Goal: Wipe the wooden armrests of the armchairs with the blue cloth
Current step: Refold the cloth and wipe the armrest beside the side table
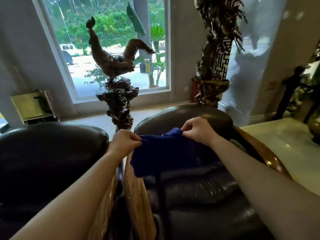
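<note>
Holding the blue cloth (pixel 162 153) stretched in the air above the right armchair (pixel 199 187) seat: left hand (pixel 125 142) pinches one top corner, right hand (pixel 197 129) pinches the other. No wiping yet, I'd say. Fold it into a flat pad, then run it along the wooden armrest (pixel 136 191) between the two chairs, following the grain. Left armchair (pixel 48 156) alongside. Carved wood sculpture (pixel 117 80) and big window (pixel 110 40) behind, pale floor (pixel 277 144) at right.

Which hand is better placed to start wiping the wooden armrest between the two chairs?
Likely the left hand: it pinches the blue cloth directly above that armrest. The right hand holds the far corner, over the seat.
</note>
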